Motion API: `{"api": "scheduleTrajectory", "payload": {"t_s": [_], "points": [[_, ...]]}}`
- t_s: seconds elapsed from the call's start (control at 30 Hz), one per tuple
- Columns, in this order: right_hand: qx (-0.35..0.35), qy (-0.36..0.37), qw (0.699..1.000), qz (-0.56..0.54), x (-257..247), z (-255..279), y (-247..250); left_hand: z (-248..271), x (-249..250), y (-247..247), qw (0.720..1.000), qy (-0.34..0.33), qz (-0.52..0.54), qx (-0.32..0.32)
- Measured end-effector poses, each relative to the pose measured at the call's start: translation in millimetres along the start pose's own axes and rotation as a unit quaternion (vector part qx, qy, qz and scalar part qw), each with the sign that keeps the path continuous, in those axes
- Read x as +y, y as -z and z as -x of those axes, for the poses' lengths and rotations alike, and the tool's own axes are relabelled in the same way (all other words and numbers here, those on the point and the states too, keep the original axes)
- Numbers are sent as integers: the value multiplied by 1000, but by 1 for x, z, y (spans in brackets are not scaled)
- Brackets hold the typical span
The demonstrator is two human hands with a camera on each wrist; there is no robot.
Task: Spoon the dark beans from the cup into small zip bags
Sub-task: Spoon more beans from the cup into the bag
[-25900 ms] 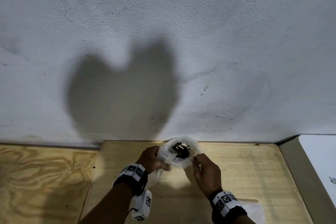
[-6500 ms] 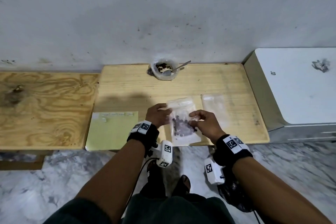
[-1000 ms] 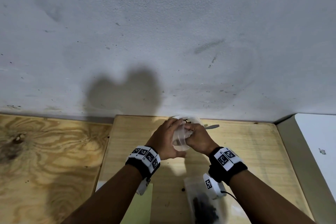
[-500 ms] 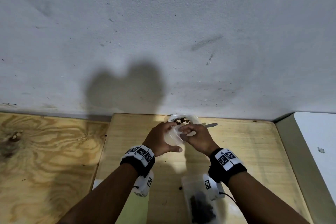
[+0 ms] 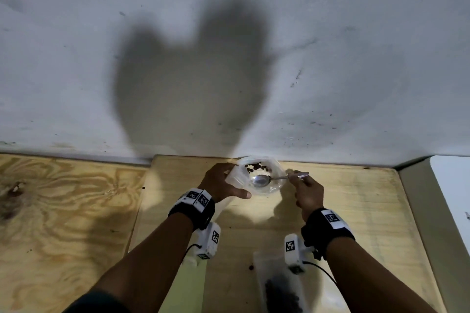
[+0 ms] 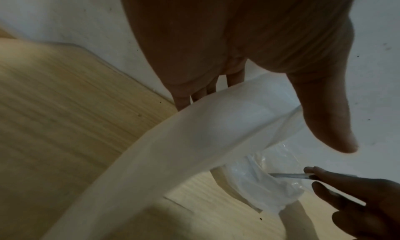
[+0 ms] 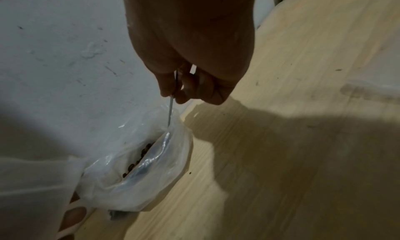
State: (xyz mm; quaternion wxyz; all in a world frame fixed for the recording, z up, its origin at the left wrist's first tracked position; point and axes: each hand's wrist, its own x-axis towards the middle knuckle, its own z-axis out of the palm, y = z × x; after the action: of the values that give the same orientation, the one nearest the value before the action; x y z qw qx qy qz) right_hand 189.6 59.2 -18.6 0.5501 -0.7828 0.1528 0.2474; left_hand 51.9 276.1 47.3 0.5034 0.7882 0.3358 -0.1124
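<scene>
A crinkled clear plastic cup (image 5: 273, 187) stands by the wall, with a few dark beans (image 5: 255, 167) at its far side. A metal spoon (image 5: 262, 180) lies with its bowl in the cup. My right hand (image 5: 295, 178) pinches the spoon's handle (image 7: 171, 110) between thumb and fingers. My left hand (image 5: 223, 178) holds an empty translucent zip bag (image 5: 235, 175) against the cup's left side, fingers behind it and thumb in front. In the left wrist view this bag (image 6: 194, 149) fills the middle. A filled zip bag (image 5: 279, 290) lies near my right forearm.
The light wooden board (image 5: 356, 211) meets the white wall (image 5: 254, 33) right behind the cup. A green sheet (image 5: 188, 284) lies under my left forearm. A white box (image 5: 452, 198) borders the board on the right, darker plywood (image 5: 63, 211) on the left. A loose bean (image 5: 251, 267) lies near the filled bag.
Both hands were together at the bag's mouth by the cup. My right hand has moved right and taken the spoon's handle. My left hand keeps the bag beside the cup.
</scene>
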Motion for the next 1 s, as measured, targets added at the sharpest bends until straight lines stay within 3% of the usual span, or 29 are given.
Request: {"api": "scheduleTrajectory", "payload": {"t_s": [0.13,0.3,0.47,0.67,0.8,0.93,1.0], "points": [[-8,77,997,26,-12,2,-4,-13,6,-1,998,-1,-17,-54],[-14,188,978,88,-28,19,-4,-25,7,-4,999,17,-10,-46],[41,266,961,62,-35,38,-6,-26,7,-2,999,14,-1,-29],[116,344,917,165,-22,45,-10,-32,5,-1,999,26,-37,-23],[137,298,927,182,-15,51,-13,-33,5,-2,998,16,-53,-26],[130,193,971,62,-5,46,-18,-32,7,-3,997,2,-68,-48],[112,176,978,-2,-1,43,-21,-28,8,-4,995,-13,-81,-58]]}}
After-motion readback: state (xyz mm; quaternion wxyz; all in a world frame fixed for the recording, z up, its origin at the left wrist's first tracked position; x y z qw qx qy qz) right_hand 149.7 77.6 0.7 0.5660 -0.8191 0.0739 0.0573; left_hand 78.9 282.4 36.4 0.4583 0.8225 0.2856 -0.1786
